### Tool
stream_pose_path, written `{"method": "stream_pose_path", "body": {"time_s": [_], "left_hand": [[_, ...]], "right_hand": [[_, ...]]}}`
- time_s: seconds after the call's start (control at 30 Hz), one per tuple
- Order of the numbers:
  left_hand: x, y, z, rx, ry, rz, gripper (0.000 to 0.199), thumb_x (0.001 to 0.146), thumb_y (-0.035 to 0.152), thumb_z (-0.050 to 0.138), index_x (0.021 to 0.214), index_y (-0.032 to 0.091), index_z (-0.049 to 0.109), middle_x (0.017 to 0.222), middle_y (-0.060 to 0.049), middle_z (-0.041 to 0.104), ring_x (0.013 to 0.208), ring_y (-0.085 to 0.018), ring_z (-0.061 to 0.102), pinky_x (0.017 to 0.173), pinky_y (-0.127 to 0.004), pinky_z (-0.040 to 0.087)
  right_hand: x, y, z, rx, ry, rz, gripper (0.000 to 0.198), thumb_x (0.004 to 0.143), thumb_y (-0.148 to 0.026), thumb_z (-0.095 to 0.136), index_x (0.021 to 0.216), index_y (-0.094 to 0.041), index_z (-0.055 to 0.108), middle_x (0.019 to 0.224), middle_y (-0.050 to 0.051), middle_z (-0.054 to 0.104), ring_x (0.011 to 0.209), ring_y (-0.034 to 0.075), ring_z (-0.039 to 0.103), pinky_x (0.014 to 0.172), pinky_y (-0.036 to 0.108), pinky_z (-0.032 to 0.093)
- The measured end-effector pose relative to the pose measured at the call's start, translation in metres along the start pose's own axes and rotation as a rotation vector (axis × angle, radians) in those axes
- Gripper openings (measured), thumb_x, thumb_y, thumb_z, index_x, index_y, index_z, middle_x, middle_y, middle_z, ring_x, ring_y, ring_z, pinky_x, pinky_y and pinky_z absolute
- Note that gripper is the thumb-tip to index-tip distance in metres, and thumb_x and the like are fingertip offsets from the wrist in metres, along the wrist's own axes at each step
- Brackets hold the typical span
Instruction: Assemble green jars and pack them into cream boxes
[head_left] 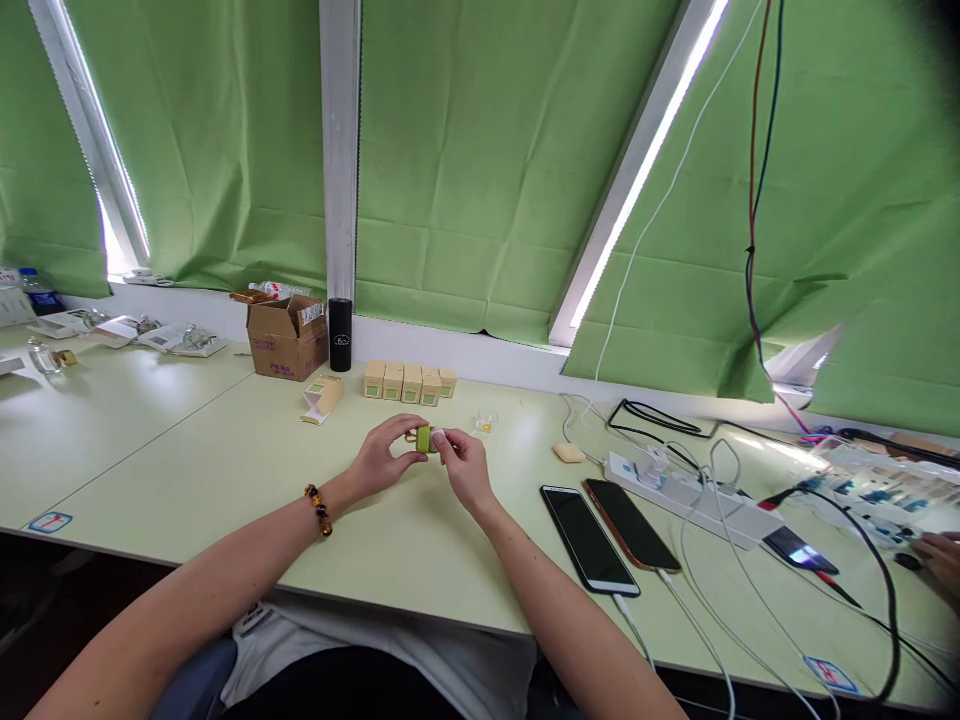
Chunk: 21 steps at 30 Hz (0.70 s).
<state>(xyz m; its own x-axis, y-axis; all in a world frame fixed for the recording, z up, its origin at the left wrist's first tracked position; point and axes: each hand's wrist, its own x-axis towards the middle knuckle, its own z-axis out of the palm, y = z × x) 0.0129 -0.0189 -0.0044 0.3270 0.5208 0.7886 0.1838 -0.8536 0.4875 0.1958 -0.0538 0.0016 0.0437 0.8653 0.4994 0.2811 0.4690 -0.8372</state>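
My left hand, a bead bracelet at its wrist, pinches a small green block-shaped item between thumb and fingers. A tan cord-like loop sticks out at the item's left end. On the other side, my right hand has its thumb and fingers closed on the right end of the same item, partly hiding it. Both hands are just above the table. Beyond them stands a group of small tan boxes with green labels. An opened tan box lies left of these, and a small clear piece with yellow inside sits to the right.
A cardboard box and a black tumbler stand at the back. Two phones with cables, a power strip and a tan piece lie to the right. Another person's hand shows at the right edge.
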Motion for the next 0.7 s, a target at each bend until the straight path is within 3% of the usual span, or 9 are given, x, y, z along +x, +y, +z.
{"method": "stream_pose_path", "body": {"time_s": [0.17, 0.7], "left_hand": [[0.0005, 0.0016, 0.0007, 0.018, 0.014, 0.014, 0.041, 0.085, 0.032, 0.080, 0.122, 0.022, 0.067, 0.114, -0.011, 0.072, 0.097, -0.022, 0.068, 0.084, -0.039, 0.060], [0.0005, 0.0028, 0.0007, 0.032, 0.057, 0.001, 0.038, 0.086, 0.028, 0.079, 0.121, 0.022, 0.067, 0.116, -0.010, 0.072, 0.104, -0.023, 0.068, 0.087, -0.038, 0.060]], "right_hand": [[0.0008, 0.0004, -0.0006, -0.026, 0.016, -0.011, 0.052, 0.091, -0.066, 0.057, 0.085, -0.019, 0.076, 0.079, 0.007, 0.068, 0.069, 0.018, 0.055, 0.059, 0.029, 0.042], [0.0019, -0.0035, -0.0017, -0.013, 0.027, 0.000, 0.054, 0.092, -0.068, 0.054, 0.082, -0.018, 0.073, 0.077, 0.007, 0.066, 0.068, 0.018, 0.053, 0.058, 0.029, 0.040]]}}
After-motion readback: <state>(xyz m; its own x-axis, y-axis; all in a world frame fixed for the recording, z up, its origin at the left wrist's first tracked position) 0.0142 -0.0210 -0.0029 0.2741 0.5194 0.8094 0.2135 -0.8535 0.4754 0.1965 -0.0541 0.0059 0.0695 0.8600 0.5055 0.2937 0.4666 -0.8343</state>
